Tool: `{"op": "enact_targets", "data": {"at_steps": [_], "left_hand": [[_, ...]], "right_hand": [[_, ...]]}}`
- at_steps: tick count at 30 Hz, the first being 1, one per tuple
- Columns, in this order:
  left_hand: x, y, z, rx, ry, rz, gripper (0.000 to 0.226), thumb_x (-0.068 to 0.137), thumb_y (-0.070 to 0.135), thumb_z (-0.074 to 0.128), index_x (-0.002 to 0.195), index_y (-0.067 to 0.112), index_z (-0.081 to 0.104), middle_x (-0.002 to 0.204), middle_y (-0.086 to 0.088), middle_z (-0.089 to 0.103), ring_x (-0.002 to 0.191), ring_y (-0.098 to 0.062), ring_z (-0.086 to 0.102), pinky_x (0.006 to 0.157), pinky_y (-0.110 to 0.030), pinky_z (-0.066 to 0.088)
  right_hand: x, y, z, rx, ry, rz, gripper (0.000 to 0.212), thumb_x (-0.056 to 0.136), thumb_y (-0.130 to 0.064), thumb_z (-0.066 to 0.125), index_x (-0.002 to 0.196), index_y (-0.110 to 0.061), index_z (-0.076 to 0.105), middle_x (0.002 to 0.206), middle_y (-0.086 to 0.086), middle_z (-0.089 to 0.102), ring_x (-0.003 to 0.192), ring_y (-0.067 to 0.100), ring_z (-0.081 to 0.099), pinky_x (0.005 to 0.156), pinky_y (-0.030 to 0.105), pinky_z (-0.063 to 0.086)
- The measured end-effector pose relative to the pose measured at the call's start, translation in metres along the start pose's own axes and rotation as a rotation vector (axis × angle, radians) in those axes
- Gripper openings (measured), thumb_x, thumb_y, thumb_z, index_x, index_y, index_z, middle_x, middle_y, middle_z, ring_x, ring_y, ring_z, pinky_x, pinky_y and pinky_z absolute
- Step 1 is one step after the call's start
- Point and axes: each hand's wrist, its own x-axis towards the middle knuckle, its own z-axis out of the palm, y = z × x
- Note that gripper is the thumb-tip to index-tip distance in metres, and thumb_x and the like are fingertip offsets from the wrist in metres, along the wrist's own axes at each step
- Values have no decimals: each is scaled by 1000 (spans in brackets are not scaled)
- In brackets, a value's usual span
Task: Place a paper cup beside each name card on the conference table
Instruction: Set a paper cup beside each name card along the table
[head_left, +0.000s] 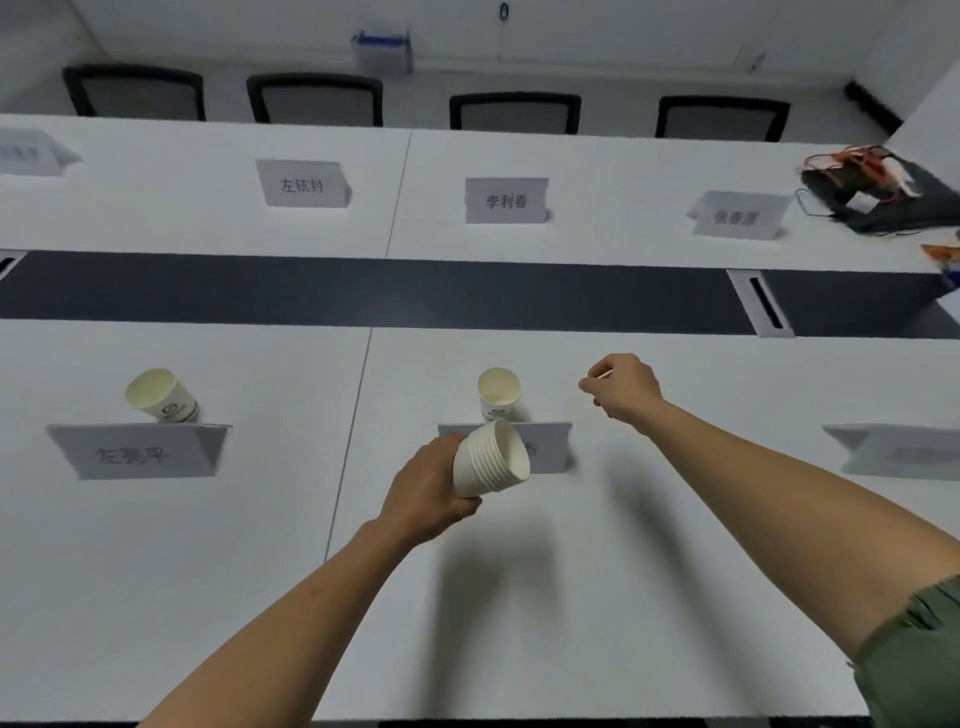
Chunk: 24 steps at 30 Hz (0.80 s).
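Observation:
My left hand (431, 493) grips a nested stack of paper cups (491, 457), tilted with its mouth to the upper right. The stack partly hides the middle near name card (550, 449). A single paper cup (498, 393) stands upright just behind that card. To its right, my right hand (623, 387) hovers above the table with fingers loosely curled and nothing in them. Another cup (161, 396) stands behind the left near name card (137, 451). A third near card (901, 449) at the right has no cup beside it. Across the table stand more name cards (302, 183), (506, 200), (737, 214), none with a cup.
The white conference table (208, 571) has a dark strip (363, 293) down its middle with a cable slot (761, 304). A black bag with cables (878, 192) lies at the far right. Black chairs (514, 111) line the far side.

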Motion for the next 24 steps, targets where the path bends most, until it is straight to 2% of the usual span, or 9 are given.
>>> {"op": "enact_targets", "data": {"at_steps": [5, 9, 14, 19, 24], "left_hand": [[0, 59, 15, 40, -45, 128, 62, 67, 24, 80, 120, 31, 49, 109, 10, 58, 96, -17, 58, 74, -30, 51], [-8, 115, 43, 95, -74, 229, 63, 65, 23, 84, 118, 27, 48, 111, 3, 59, 99, -20, 57, 84, -41, 56], [-40, 200, 102, 156, -75, 333, 64, 67, 23, 86, 118, 24, 49, 110, 2, 59, 99, -19, 56, 86, -37, 54], [-87, 286, 184, 153, -127, 432, 65, 67, 23, 86, 119, 27, 48, 109, 4, 60, 99, -21, 58, 85, -39, 56], [-121, 352, 247, 162, -198, 497, 64, 66, 25, 85, 118, 28, 47, 108, 3, 61, 97, -22, 59, 82, -43, 57]], "right_hand": [[-36, 47, -61, -42, 94, -12, 26, 89, -30, 64, 113, -18, 62, 109, 3, 67, 91, 24, 65, 77, 34, 52], [-75, 101, -114, -104, 167, 1, 31, 91, -32, 61, 120, -19, 60, 113, 3, 66, 91, 24, 63, 78, 35, 53], [-142, 195, -181, -202, 231, 0, 33, 94, -33, 58, 124, -19, 57, 112, 2, 67, 94, 24, 63, 79, 37, 54], [-220, 306, -246, -335, 256, 22, 37, 95, -31, 54, 129, -18, 54, 123, 5, 64, 106, 27, 60, 81, 35, 46], [-270, 389, -297, -460, 256, 40, 38, 97, -30, 50, 132, -17, 52, 126, 4, 63, 110, 27, 60, 80, 35, 45]]}}
